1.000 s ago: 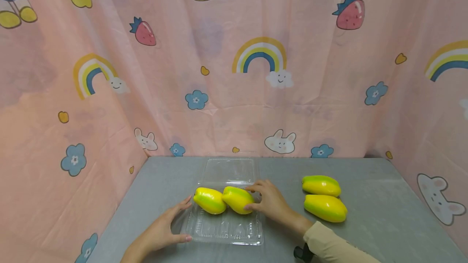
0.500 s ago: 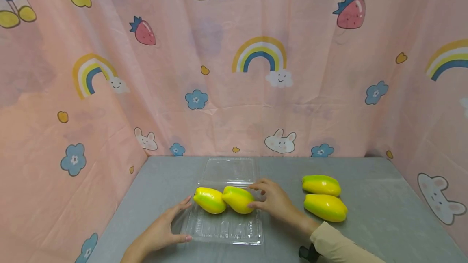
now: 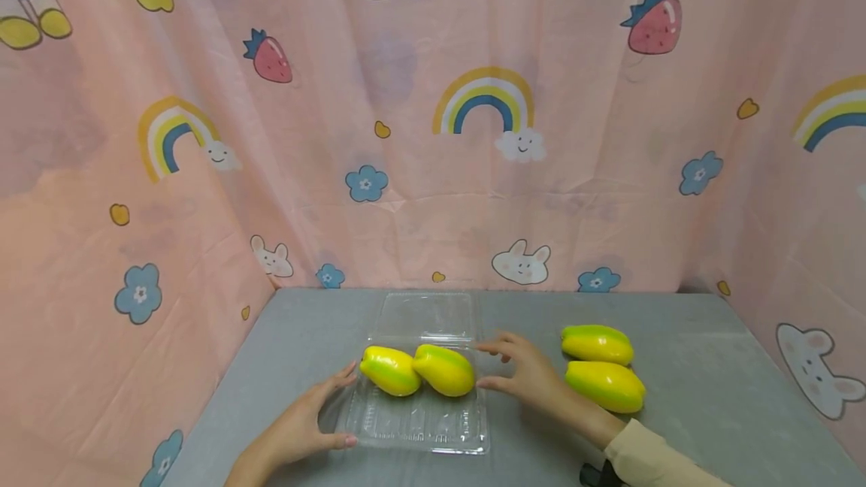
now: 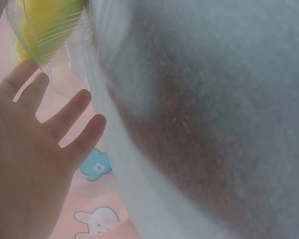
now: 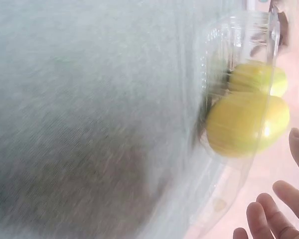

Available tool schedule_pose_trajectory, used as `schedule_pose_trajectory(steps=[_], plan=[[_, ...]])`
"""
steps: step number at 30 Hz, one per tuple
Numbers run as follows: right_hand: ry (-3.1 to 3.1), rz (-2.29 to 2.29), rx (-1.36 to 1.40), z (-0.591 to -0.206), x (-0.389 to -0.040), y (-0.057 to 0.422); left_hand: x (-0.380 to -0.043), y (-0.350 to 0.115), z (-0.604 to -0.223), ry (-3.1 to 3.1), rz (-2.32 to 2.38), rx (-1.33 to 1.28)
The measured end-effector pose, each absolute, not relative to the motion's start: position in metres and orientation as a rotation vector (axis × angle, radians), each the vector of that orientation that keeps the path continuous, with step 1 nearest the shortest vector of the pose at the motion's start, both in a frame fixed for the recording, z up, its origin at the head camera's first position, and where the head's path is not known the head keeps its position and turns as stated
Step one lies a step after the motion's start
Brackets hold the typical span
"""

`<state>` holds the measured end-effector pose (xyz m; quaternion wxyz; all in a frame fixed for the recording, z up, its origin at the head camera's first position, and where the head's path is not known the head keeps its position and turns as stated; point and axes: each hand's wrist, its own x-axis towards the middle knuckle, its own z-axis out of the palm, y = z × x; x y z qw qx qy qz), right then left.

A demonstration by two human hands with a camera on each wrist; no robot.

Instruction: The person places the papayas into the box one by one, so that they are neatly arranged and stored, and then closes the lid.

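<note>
We find two glossy, oblong yellow-green fruits, the left one (image 3: 389, 371) and the right one (image 3: 446, 373), lying end to end in a clear plastic container (image 3: 419, 427). They occupy its far half, and their ends meet. The transparent, ridged lid (image 3: 426, 316) lies folded back on the far side, which in our judgement leaves the base accessible from above.

The left hand (image 3: 294, 419) is spread wide along the container's left edge, grasping nothing; we judge the placement suits steadying the light plastic, though we cannot confirm contact. The right hand (image 3: 531, 378) is parted between thumb and fingers, holds nothing, and stands just beside the right fruit, apart from it.

Two similar yellow-green fruits, a far one (image 3: 597, 344) and a near one (image 3: 604, 387), lie side by side to the right, likely set within easy reach of the right hand.

The surface (image 3: 690, 367) is matt grey. Pink cloth (image 3: 304, 194) printed with rainbows, strawberries, flowers and rabbits encloses it behind and at both sides. We note a beige sleeve (image 3: 663, 457) on the right arm.
</note>
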<state>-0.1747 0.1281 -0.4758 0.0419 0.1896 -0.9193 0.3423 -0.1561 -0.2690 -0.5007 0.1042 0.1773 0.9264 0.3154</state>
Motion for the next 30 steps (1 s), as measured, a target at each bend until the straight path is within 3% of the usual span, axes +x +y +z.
schedule_pose_trajectory(steps=[30], plan=[[-2.816,0.852,0.375,-0.455,-0.153,0.212,-0.156,-0.269,-0.503,2.724,0.924,0.503]])
